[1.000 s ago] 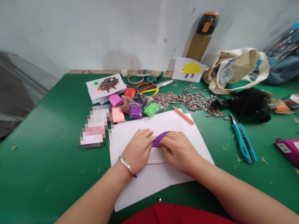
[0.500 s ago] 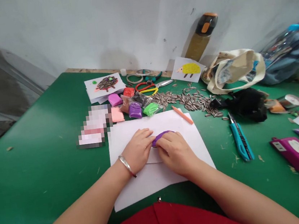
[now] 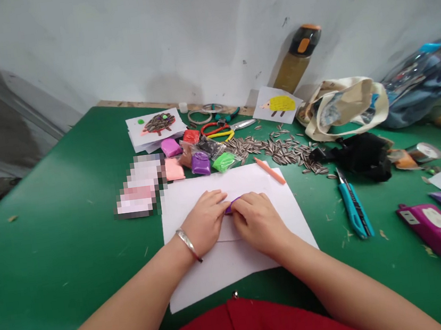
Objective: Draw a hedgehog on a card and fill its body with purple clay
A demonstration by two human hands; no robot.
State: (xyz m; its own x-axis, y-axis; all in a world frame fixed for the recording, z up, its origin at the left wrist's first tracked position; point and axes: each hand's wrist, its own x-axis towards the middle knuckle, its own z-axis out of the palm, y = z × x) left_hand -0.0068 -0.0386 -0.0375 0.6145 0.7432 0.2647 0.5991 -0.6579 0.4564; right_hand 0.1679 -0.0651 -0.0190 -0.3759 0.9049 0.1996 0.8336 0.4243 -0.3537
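A piece of purple modelling clay [image 3: 229, 208] lies on white paper [image 3: 206, 282], mostly covered by my fingers. My right hand [image 3: 260, 221] curls over the clay, its thumb and fingertips pressing on it. On the other side, my left hand [image 3: 206, 217] lies on the paper with its fingers stretched out, and its thumb reaches the clay's left edge. A crease or paper edge runs just below both hands. An orange pen-like stick [image 3: 270, 171] rests on the paper's upper right.
Bagged clay packs [image 3: 200, 163], a pile of sunflower seeds [image 3: 288, 148] and scissors [image 3: 240, 125] lie beyond the paper. A blue utility knife [image 3: 355, 210] and a magenta case [image 3: 433, 230] are on the right. Left stands a blurred-out phone-like object [image 3: 138, 188]. Hedgehog pictures [image 3: 277, 105] stand behind.
My right hand has shifted slightly left over the clay, so less purple shows between the hands. My left hand stays nearly in place.
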